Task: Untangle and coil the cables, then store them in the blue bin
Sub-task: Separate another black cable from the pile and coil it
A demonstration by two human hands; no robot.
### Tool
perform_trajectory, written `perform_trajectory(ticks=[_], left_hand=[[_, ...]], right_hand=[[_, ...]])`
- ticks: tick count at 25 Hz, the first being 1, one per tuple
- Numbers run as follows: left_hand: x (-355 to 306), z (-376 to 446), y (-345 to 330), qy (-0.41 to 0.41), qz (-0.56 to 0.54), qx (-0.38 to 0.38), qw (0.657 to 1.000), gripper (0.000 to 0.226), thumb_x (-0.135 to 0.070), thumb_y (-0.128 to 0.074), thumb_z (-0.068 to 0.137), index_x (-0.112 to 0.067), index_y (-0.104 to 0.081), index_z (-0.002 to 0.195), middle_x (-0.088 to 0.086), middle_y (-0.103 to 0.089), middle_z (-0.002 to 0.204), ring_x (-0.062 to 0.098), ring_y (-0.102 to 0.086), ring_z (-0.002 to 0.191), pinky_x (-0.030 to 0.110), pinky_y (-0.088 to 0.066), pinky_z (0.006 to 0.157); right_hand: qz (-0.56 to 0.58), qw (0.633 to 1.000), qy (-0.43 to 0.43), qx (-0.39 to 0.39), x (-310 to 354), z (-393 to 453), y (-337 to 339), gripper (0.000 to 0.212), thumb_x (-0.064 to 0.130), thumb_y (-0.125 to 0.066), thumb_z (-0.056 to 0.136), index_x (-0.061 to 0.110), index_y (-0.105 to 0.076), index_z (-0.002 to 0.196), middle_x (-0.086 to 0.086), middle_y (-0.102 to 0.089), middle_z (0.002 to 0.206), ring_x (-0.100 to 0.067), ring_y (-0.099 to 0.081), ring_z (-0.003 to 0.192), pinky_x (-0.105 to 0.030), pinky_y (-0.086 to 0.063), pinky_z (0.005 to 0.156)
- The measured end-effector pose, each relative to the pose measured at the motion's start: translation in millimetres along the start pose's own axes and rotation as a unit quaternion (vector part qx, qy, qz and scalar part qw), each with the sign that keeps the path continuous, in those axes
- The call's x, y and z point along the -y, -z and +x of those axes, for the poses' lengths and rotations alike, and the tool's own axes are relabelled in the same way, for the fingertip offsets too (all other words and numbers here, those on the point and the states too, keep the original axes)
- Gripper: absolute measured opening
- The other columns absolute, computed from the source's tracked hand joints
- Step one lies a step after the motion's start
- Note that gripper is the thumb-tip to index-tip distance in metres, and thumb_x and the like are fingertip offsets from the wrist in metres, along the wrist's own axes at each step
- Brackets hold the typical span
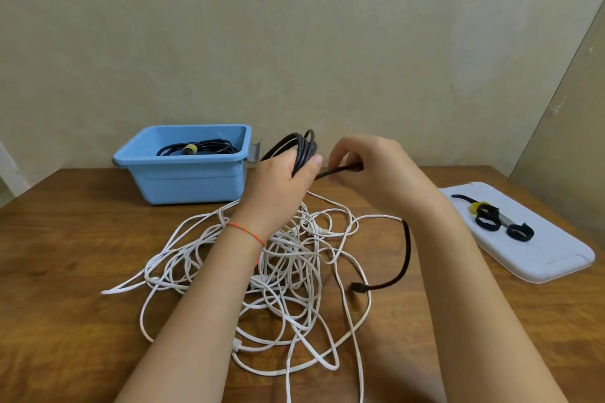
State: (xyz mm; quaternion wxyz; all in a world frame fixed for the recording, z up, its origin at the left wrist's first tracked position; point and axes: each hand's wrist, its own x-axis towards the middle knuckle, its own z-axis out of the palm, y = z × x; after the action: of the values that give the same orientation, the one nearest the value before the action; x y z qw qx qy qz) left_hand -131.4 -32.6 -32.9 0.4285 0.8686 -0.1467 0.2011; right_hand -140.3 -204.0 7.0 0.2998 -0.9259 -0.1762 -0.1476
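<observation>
**One cable binned, one nearly coiled, the white tangle waiting**

A plain beige wall backs a brown wooden tabletop (82,255), and here is the score so far. The blue bin (186,170) sits at about ten o'clock from the hands, and inside it lies a coiled black cable (199,148) with a yellow tie on it, so I'd call that one done. Second cable in progress: the left hand (281,180) holds the black coil (299,149) up above the tabletop, fingers and thumb curled round the bundled loops, a firm grip. The right hand (370,167), just beside it at three o'clock, pinches the loose strand running out of the coil. The free tail (404,258) of that black cable drops down at five o'clock and ends in a plug on the wood, so by my reckoning only a few more loops remain.

What's left is the big job: the white cable tangle (281,268) sprawls at six o'clock beneath both forearms, untouched by the look of it. Over at three to four o'clock, a white tray (540,258) carries black strap ties (497,219), one with yellow on it, probably for binding each finished coil.
</observation>
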Motion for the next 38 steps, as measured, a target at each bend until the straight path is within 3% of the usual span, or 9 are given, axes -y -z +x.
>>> perform_trajectory(ticks=[5,9,14,18,20,25,31,35,38], left_hand=[[4,1,6,0.029,0.055,0.009,0.998,0.035,-0.04,-0.076,0.082,-0.011,-0.057,0.077,-0.002,-0.052,0.067,0.014,-0.05,0.063,0.033,-0.044,0.061],[4,2,7,0.019,0.072,-0.019,0.997,0.03,-0.019,-0.064,0.086,-0.01,-0.047,0.064,0.002,-0.042,0.057,0.017,-0.038,0.056,0.032,-0.034,0.055],[0,0,9,-0.003,0.005,-0.011,1.0,0.033,-0.026,-0.067,0.088,-0.004,-0.056,0.066,0.013,-0.047,0.058,0.01,-0.038,0.053,0.029,-0.033,0.052],[-6,-2,17,0.011,-0.109,0.013,0.994,0.033,-0.03,-0.071,0.089,0.0,-0.065,0.076,0.005,-0.046,0.052,0.009,-0.042,0.048,0.019,-0.035,0.046],[-6,-2,21,0.061,-0.252,0.052,0.964,0.038,-0.036,-0.071,0.087,-0.003,-0.059,0.072,-0.004,-0.037,0.045,0.011,-0.033,0.038,0.023,-0.028,0.039],[-1,5,21,0.206,-0.528,0.102,0.818,0.051,-0.048,-0.058,0.088,-0.02,-0.032,0.054,-0.006,-0.02,0.039,0.006,-0.018,0.028,0.018,-0.019,0.033],[13,11,23,0.311,-0.721,-0.014,0.619,0.053,-0.045,-0.059,0.095,-0.022,-0.033,0.054,-0.009,-0.022,0.041,0.006,-0.021,0.031,0.019,-0.024,0.034],[13,15,20,0.262,-0.736,-0.098,0.616,0.043,-0.032,-0.054,0.098,-0.02,-0.039,0.06,-0.009,-0.029,0.047,0.007,-0.027,0.037,0.02,-0.03,0.041],[8,16,16,0.22,-0.701,-0.104,0.67,0.037,-0.029,-0.047,0.102,-0.019,-0.04,0.067,-0.007,-0.032,0.053,0.009,-0.029,0.042,0.02,-0.034,0.046]], right_hand=[[0.057,0.997,-0.059,-0.004,-12,-2,13,0.015,0.023,-0.072,0.089,0.023,-0.059,0.097,0.001,-0.063,0.085,-0.009,-0.053,0.041,-0.019,-0.042,0.042],[0.023,0.998,-0.055,0.02,-16,-1,14,0.013,0.021,-0.069,0.091,0.022,-0.059,0.098,0.002,-0.061,0.089,-0.015,-0.061,0.066,-0.026,-0.049,0.056],[0.024,0.999,-0.017,0.021,-18,1,11,0.02,0.024,-0.054,0.101,0.024,-0.065,0.117,0.008,-0.062,0.096,-0.011,-0.056,0.091,-0.027,-0.041,0.076],[0.148,0.988,0.006,0.041,-17,0,9,0.021,0.026,-0.046,0.104,0.024,-0.066,0.112,0.013,-0.056,0.075,-0.004,-0.052,0.07,-0.023,-0.042,0.07],[0.202,0.979,0.009,0.037,-15,0,7,0.02,0.03,-0.049,0.103,0.022,-0.066,0.11,0.011,-0.053,0.069,-0.005,-0.047,0.063,-0.02,-0.04,0.061],[0.226,0.974,-0.017,0.02,-17,3,3,0.01,0.026,-0.058,0.099,0.022,-0.059,0.108,-0.001,-0.053,0.072,-0.014,-0.047,0.061,-0.03,-0.042,0.057],[0.107,0.987,-0.12,0.022,-34,10,-5,0.018,0.017,-0.047,0.102,0.013,-0.064,0.106,-0.003,-0.056,0.072,-0.016,-0.05,0.055,-0.028,-0.047,0.049],[-0.126,0.976,-0.119,0.132,-28,13,-21,0.025,0.014,-0.047,0.101,0.01,-0.069,0.112,-0.006,-0.064,0.083,-0.02,-0.053,0.063,-0.027,-0.039,0.05],[-0.189,0.958,-0.072,0.205,-10,9,-37,0.024,0.01,-0.047,0.098,0.01,-0.07,0.105,-0.007,-0.067,0.087,-0.021,-0.053,0.063,-0.026,-0.036,0.047]])
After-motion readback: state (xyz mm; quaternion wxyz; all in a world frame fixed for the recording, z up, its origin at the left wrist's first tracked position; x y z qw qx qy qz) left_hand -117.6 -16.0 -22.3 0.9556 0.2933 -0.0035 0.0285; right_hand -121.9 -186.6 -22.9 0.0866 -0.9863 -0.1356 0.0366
